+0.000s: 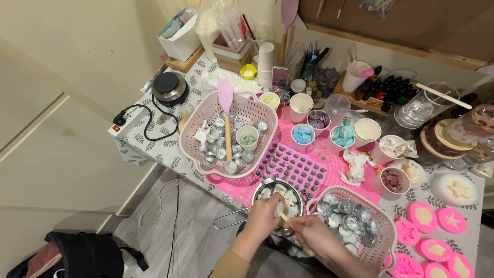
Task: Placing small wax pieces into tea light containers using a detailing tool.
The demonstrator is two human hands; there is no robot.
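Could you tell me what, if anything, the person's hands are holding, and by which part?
Both hands, the left hand and right hand, meet over the metal pot of white chunks, gripping a thin wooden stick. Where exactly along it cannot be told.

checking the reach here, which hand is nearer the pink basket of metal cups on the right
Right. The right hand is at the pink basket's near rim; the left hand is farther off, over the metal pot of white chunks.
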